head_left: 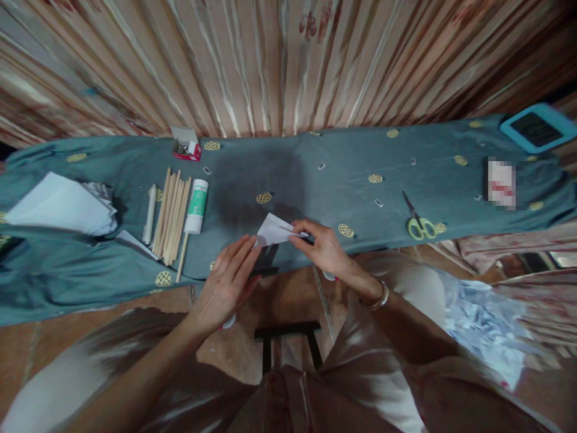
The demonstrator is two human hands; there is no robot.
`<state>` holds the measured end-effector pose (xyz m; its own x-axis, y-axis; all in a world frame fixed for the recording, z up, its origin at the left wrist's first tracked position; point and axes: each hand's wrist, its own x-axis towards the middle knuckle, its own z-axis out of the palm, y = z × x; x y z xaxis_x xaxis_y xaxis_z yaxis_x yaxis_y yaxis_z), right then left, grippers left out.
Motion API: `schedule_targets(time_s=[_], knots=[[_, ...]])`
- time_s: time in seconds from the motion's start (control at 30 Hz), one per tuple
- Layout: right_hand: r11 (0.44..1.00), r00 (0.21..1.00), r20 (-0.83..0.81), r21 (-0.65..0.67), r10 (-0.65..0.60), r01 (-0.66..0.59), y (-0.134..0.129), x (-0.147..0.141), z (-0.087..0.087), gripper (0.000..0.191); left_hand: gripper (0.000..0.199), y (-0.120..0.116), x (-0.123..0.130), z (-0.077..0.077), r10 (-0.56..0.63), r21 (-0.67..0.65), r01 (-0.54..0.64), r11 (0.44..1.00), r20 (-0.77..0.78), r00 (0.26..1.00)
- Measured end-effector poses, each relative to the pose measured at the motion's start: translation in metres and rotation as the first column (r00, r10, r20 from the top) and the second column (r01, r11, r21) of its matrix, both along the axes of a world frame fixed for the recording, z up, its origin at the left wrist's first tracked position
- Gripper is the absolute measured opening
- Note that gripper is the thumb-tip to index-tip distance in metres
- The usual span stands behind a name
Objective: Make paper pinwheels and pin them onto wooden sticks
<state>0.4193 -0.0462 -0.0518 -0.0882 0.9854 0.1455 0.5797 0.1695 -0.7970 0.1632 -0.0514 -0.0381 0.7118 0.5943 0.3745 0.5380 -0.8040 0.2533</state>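
Note:
A small folded piece of white paper (pixel 276 231) is held up over the near edge of the cloth-covered table. My right hand (pixel 322 245) pinches its right end between thumb and fingers. At the paper's left edge, my left hand (pixel 229 273) has its fingers stretched out, the tips touching the paper and the thumb apart below. To the left lie a glue stick (pixel 197 205), a bundle of wooden sticks (pixel 171 216) and a whitish rod (pixel 150 213). One stick (pixel 183 257) lies below the glue stick.
Stacked white paper sheets (pixel 58 204) lie at the far left. A small open box (pixel 186 148) with metal bits stands at the back. Green-handled scissors (pixel 420 225), a partly blurred box (pixel 500 183) and a blue-framed device (pixel 538 127) are on the right. Below is a dark stool (pixel 287 330).

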Motion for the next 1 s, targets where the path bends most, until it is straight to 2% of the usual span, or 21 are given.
schedule_targets(time_s=[0.1, 0.17, 0.23, 0.37, 0.43, 0.53, 0.73, 0.87, 1.0], knots=[[0.996, 0.994, 0.091, 0.051, 0.063, -0.068, -0.003, -0.006, 0.007, 0.009, 0.072, 0.012, 0.016, 0.011, -0.015, 0.056, 0.013, 0.998, 0.024, 1.0], [0.986, 0.981, 0.157, 0.106, 0.11, -0.128, -0.005, -0.009, 0.011, 0.013, 0.063, 0.018, 0.026, 0.013, -0.063, 0.093, 0.062, 0.994, 0.003, 0.998], [0.977, 0.971, 0.205, 0.148, 0.121, -0.153, -0.006, -0.011, 0.013, 0.016, 0.049, 0.024, 0.034, 0.013, -0.058, 0.12, 0.06, 0.991, -0.02, 0.998], [0.977, 0.973, 0.228, 0.197, 0.033, -0.08, -0.009, -0.011, 0.012, 0.022, 0.024, 0.039, 0.042, 0.013, -0.03, 0.175, 0.043, 0.984, -0.075, 0.997], [0.978, 0.972, 0.237, 0.203, -0.001, -0.049, -0.013, -0.009, 0.008, 0.029, 0.021, 0.047, 0.044, 0.013, -0.017, 0.21, 0.038, 0.977, -0.103, 0.995], [0.976, 0.958, 0.288, 0.205, 0.008, -0.07, -0.019, -0.006, 0.001, 0.036, 0.02, 0.056, 0.044, 0.011, -0.022, 0.254, 0.056, 0.966, -0.133, 0.991], [0.963, 0.898, 0.437, 0.217, 0.052, -0.162, -0.023, 0.006, -0.003, 0.046, 0.024, 0.041, 0.035, -0.002, -0.14, 0.096, 0.152, 0.984, -0.121, 0.983], [0.942, 0.881, 0.466, 0.256, 0.075, -0.216, -0.019, 0.011, -0.003, 0.034, 0.026, 0.027, 0.027, -0.007, -0.197, -0.009, 0.197, 0.98, -0.037, 0.98], [0.947, 0.92, 0.38, 0.248, 0.099, -0.204, -0.019, 0.013, -0.008, 0.026, 0.021, 0.022, 0.022, -0.004, -0.157, -0.061, 0.159, 0.985, 0.036, 0.987]])
